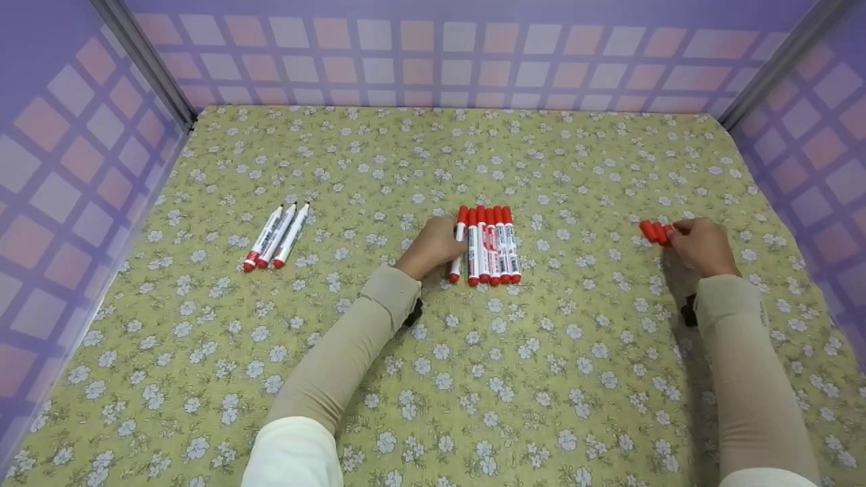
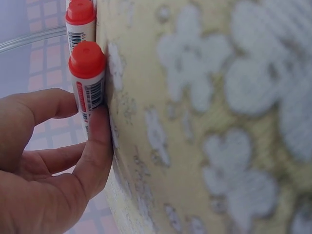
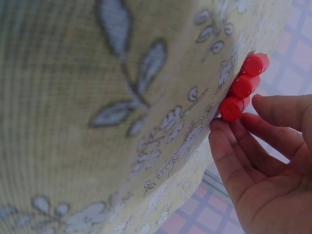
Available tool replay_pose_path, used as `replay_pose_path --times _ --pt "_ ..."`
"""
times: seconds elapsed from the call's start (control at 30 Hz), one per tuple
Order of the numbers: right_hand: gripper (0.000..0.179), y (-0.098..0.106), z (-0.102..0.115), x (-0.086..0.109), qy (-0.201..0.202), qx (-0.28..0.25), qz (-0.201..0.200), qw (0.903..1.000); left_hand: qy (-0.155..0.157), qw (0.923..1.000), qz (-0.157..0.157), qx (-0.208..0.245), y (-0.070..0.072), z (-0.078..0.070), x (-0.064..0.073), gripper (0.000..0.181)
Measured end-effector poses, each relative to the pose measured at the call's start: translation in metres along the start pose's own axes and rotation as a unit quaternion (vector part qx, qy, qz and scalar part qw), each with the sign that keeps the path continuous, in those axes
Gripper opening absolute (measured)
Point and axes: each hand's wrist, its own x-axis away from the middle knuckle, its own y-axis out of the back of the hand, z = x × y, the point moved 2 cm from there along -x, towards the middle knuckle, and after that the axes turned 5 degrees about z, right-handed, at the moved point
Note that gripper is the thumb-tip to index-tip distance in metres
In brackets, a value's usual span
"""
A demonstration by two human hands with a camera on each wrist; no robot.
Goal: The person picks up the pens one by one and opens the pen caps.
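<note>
In the head view, my left hand [image 1: 436, 245] grips a capped red-and-white marker [image 1: 461, 233] at the left end of a row of markers. The left wrist view shows its thumb and fingers round the white barrel [image 2: 92, 95], red end up. The other capped markers [image 1: 492, 243] lie side by side just right of it. Over on the right, my right hand [image 1: 703, 245] has thumb and fingertips about the nearest of three red caps [image 3: 231, 109], lying in a slanted line. Three uncapped markers [image 1: 277, 235] lie on the left, dark tips pointing away.
A flowered yellow-green cloth [image 1: 379, 176] covers the table. Purple checked panels [image 1: 433, 47] stand along the back and both sides, with grey posts [image 1: 149, 67] at the corners.
</note>
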Motion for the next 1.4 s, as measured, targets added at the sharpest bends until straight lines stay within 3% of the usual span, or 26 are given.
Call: replay_pose_path --times 0.37,0.67,0.83,1.03,1.4 --pt "0.051 0.001 0.001 0.001 -0.009 0.000 0.003 1.0000 0.003 0.9997 0.005 0.022 0.005 0.002 0.001 0.024" --pt "0.052 0.004 0.009 0.002 0.006 0.009 -0.016 0.9998 0.007 0.9997 0.002 0.021 0.017 0.002 0.004 0.042" --pt "0.051 0.004 0.016 0.004 0.029 0.015 -0.024 0.9992 -0.003 0.9990 0.005 0.044 0.020 0.006 0.007 0.037" --pt "0.050 -0.001 0.028 0.004 0.060 0.025 -0.025 0.9976 -0.043 0.9990 -0.012 0.003 0.024 0.008 0.008 0.032" --pt "0.048 -0.016 0.068 0.008 0.182 0.053 -0.004 0.9818 -0.109 0.9933 0.006 -0.037 0.031 0.008 0.014 0.031"
